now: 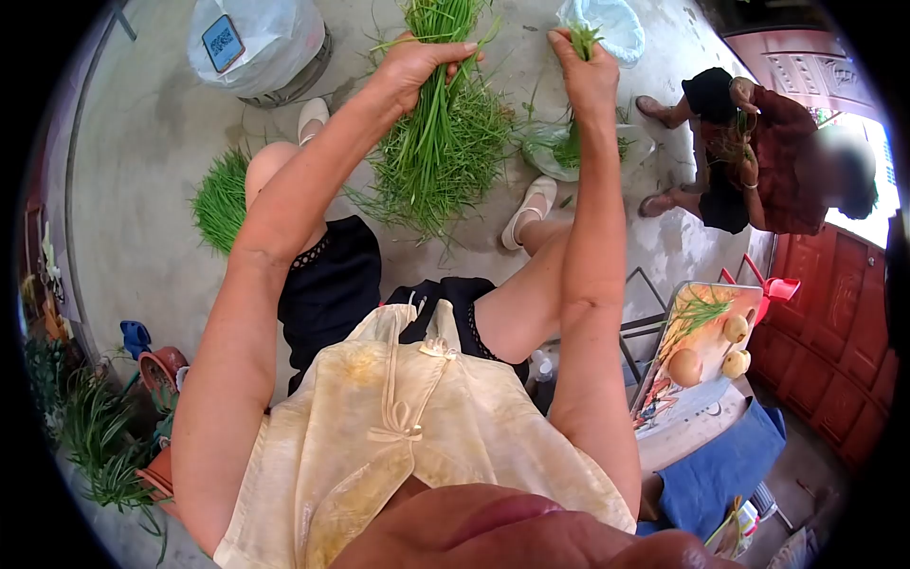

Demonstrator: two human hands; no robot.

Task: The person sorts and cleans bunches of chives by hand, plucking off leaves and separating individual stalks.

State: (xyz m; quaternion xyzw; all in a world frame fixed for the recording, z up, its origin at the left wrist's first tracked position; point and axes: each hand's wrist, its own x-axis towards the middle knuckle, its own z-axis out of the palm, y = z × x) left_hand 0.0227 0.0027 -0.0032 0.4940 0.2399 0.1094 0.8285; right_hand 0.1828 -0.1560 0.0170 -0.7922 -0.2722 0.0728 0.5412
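My left hand (417,74) is wrapped around a bunch of long thin green chives (444,114) at the top middle. Beneath that bunch, a loose heap of chives (469,156) spreads over the concrete floor between my feet. My right hand (590,83), stretched forward to the right, pinches a small tuft of chive pieces (584,40). Just beyond it stands a white bin lined with a pale bag (616,21). Below my right hand, a clear plastic bag (550,152) with greens lies on the floor, partly hidden by my forearm.
Another pile of chives (220,201) lies by my left leg. A phone (223,44) rests on a plastic-covered bucket (275,57). To the right, another person (777,152) sits holding stalks. A small table (697,318) bears round vegetables. Potted plants (100,427) stand lower left.
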